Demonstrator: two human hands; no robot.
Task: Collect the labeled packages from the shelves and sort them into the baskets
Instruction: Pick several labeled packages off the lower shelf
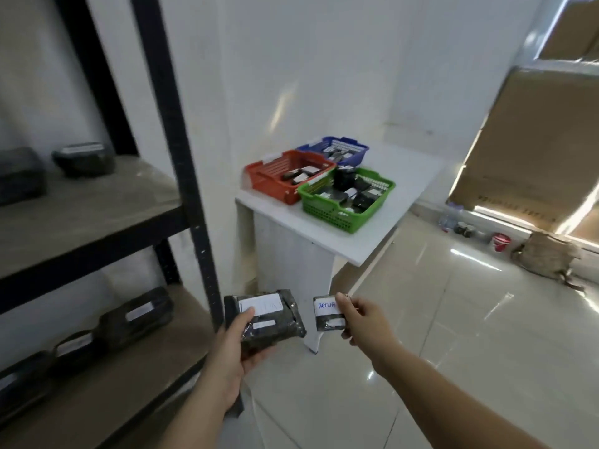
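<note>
My left hand [231, 351] grips a large black package [272, 319] with a white label, thumb on top. My right hand [363, 322] pinches a small black package [325, 317] whose white label carries blue writing. Both packages hang in the air in front of a white table [382, 218]. On the table stand a red basket [275, 181], a blue basket [327, 146] and a green basket [327, 210], each holding black packages. More black labeled packages lie on the shelf unit at left, on the upper board [82, 158] and the lower board [136, 315].
The black metal shelf frame [181, 150] stands close on my left. Glossy floor tiles [470, 319] stretch to the right. By the far wall sit a red cup [501, 242], small jars, a bottle and a crumpled brown bag [547, 257]. Cardboard sheets lean at the right.
</note>
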